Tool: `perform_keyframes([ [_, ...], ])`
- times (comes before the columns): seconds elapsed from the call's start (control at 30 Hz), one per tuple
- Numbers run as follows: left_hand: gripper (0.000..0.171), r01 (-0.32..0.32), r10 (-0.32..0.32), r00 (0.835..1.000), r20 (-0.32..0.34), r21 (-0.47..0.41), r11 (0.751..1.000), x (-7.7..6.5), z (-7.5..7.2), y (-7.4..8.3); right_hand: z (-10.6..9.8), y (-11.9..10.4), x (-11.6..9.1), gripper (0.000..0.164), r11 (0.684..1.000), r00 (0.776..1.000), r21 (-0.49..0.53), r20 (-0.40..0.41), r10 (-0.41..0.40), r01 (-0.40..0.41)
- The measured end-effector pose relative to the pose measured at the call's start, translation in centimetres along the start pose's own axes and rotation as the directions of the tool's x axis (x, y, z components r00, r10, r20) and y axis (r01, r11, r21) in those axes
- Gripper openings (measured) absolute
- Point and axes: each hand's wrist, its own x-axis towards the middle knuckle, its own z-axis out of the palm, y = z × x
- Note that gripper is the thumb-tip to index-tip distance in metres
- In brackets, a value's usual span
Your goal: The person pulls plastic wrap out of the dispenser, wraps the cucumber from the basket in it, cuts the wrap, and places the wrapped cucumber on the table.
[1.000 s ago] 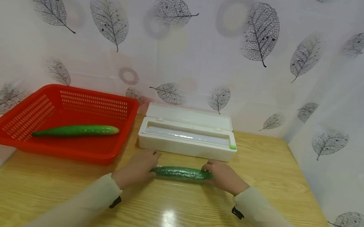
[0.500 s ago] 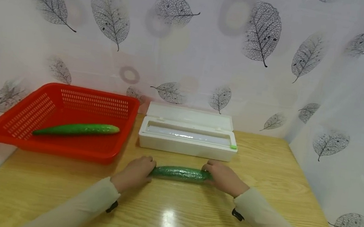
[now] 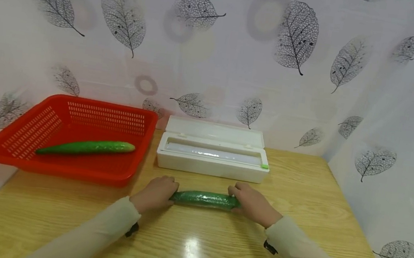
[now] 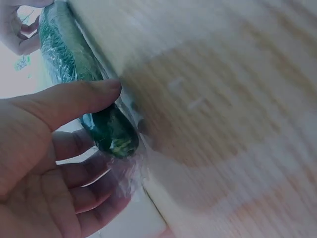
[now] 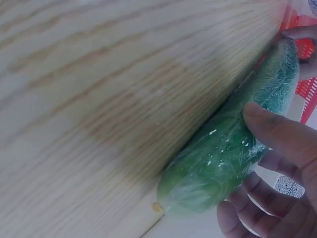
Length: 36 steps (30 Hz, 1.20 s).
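A cucumber point(image 3: 203, 198) wrapped in clear plastic film lies crosswise at the middle of the wooden table. My left hand point(image 3: 156, 193) holds its left end; in the left wrist view the thumb point(image 4: 101, 94) presses the near side and the fingers curve behind. Loose film point(image 4: 126, 173) sticks out past the dark tip there, against those fingers. At the other end my right hand point(image 3: 256, 203) grips the cucumber, thumb point(image 5: 267, 121) on top of the film and fingers on the far side. The paler, rounded end point(image 5: 185, 196) shows under the film in the right wrist view.
Just behind the cucumber stands a white film box point(image 3: 211, 168), lid raised, with a roll of film point(image 3: 211, 153) inside and a green slider point(image 3: 264, 166). A red basket point(image 3: 79, 173) at left holds an unwrapped cucumber point(image 3: 86, 148). A leaf-print curtain point(image 3: 216, 60) closes off the back.
My left hand has drawn its fingers in around the left end, where clear film showed earlier. The wrapped cucumber has shifted very slightly toward me. The right hand keeps its hold.
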Motion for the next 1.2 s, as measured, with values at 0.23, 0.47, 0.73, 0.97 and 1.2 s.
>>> perform_keyframes([
  [0.23,0.025,-0.038,0.039,0.999,0.007,-0.031,0.999,-0.2,-0.3,-0.1,0.1,0.0,-0.2,0.041,1.0,1.0,0.004,-0.025,0.0,0.0],
  [0.47,0.018,-0.005,0.013,0.997,0.078,-0.105,0.994,-0.2,0.1,-0.5,0.1,0.1,-0.2,0.042,1.0,0.999,0.007,-0.038,-0.003,0.003],
  [0.73,0.029,0.038,-0.03,0.998,0.059,-0.146,0.989,-0.3,0.2,-1.0,-0.1,-0.1,-0.1,0.04,1.0,1.0,0.016,-0.026,-0.002,0.003],
  [0.97,0.027,0.074,-0.067,0.997,0.048,-0.177,0.981,-0.6,-0.1,-1.0,-0.2,-0.1,0.0,0.04,1.0,1.0,0.009,-0.019,-0.003,0.003],
  [1.2,0.026,0.244,-0.242,0.97,0.036,-0.081,0.966,-1.1,-0.8,0.2,0.1,0.0,0.1,0.041,1.0,1.0,-0.008,-0.019,-0.009,0.009],
])
